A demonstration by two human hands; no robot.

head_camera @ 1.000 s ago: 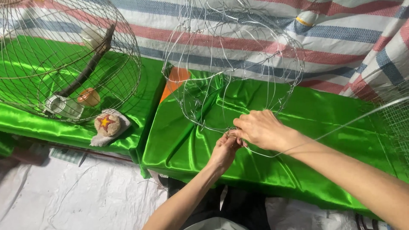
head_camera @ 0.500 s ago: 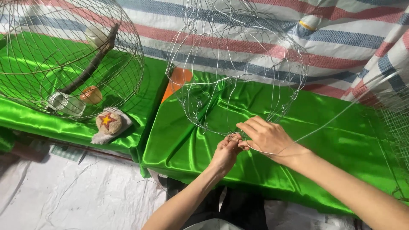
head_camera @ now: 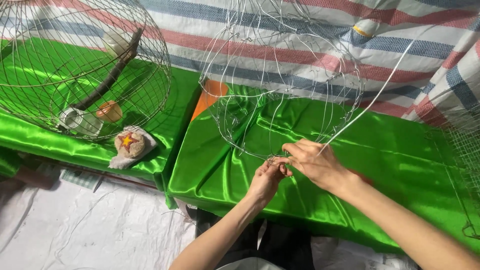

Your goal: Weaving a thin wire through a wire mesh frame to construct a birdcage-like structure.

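A half-built round wire cage frame [head_camera: 280,85] stands on a table draped in shiny green cloth [head_camera: 390,165]. My left hand [head_camera: 266,179] pinches the frame's lower rim wire at the near side. My right hand [head_camera: 312,161] grips a long loose silver wire [head_camera: 370,97] that runs up and to the right from my fingers. Both hands meet at the same joint on the rim, fingertips touching.
A finished round wire cage [head_camera: 82,65] with a wooden perch, a small cup and a tin sits on the left green table. A small cloth ball with a star [head_camera: 129,142] lies beside it. A striped tarp [head_camera: 350,35] hangs behind. Wire mesh [head_camera: 465,150] stands at right.
The long wire now swings up to the right from my right hand. Both hands have stayed at the same joint on the rim, fingers shifting slightly.
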